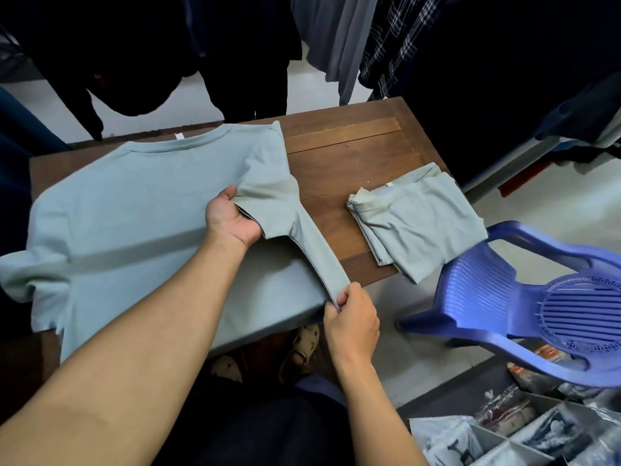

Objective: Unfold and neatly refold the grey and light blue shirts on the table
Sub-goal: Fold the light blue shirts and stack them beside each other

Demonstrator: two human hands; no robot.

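- The step in hand looks like the first lengthwise fold of the refold. The right side of the pale blue-grey knit T-shirt [134, 203] is being brought over toward its middle.
- The left hand [232, 218] grips the cloth at the opening of the shirt's short right sleeve [268, 183]. Its thumb is on top and its fingers are curled underneath.
- The right hand [353, 317] pinches the near right hem corner between thumb and fingertips. The cloth between the two hands is raised in a taut, narrow strip.
- The next move probably needs both hands to travel left together. That would lay the strip down with a straight edge from shoulder to hem and the sleeve flat inside, ready for smoothing.
- This shirt lies spread on the left and middle of the dark brown wooden table [353, 146]. Its collar is at the far edge and shows a small white label. The hem hangs over the near edge and the left sleeve droops off the left side.
- The fabric looks soft and mostly smooth, with few creases.
- A folded pale grey-green shirt [423, 220] sits well apart on the right of the table, its near corner overhanging the edge. Its layers are uneven, so it may still need redoing.
- The two shirts are close in shade, so I cannot tell which is the grey one and which the light blue.
- A blue slatted plastic chair [487, 297] stands just right of the table.
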